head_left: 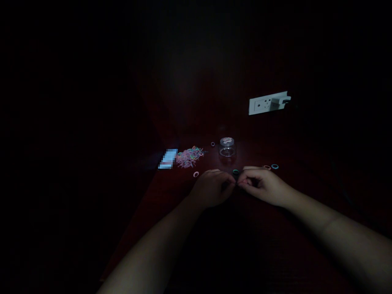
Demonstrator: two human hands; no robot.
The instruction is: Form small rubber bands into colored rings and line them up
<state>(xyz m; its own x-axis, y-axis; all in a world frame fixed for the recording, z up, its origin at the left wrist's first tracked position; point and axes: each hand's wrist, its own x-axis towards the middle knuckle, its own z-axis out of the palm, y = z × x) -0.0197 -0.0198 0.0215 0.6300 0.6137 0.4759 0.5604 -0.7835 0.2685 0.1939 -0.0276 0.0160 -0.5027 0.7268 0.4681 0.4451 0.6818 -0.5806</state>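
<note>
My left hand [212, 185] and my right hand [263, 183] meet over the dark table, fingertips almost touching. Each is closed in a pinch of thumb and forefinger. Whatever lies between the fingertips is too small and dim to make out. Just beyond them a green ring-shaped band [235, 172] lies on the table. A pink band [196, 174] is left of my left hand. Past my right hand rest a peach band [267, 167] and a blue band [275, 166].
Farther back stands a clear lidded jar [227, 149], with a small purple ring [212, 144] to its left. A heap of colourful small bands [190, 157] lies beside a bright, blurred-out rectangle [168, 159]. A wall socket [260, 105] holds a white plug [280, 101]. The surroundings are very dark.
</note>
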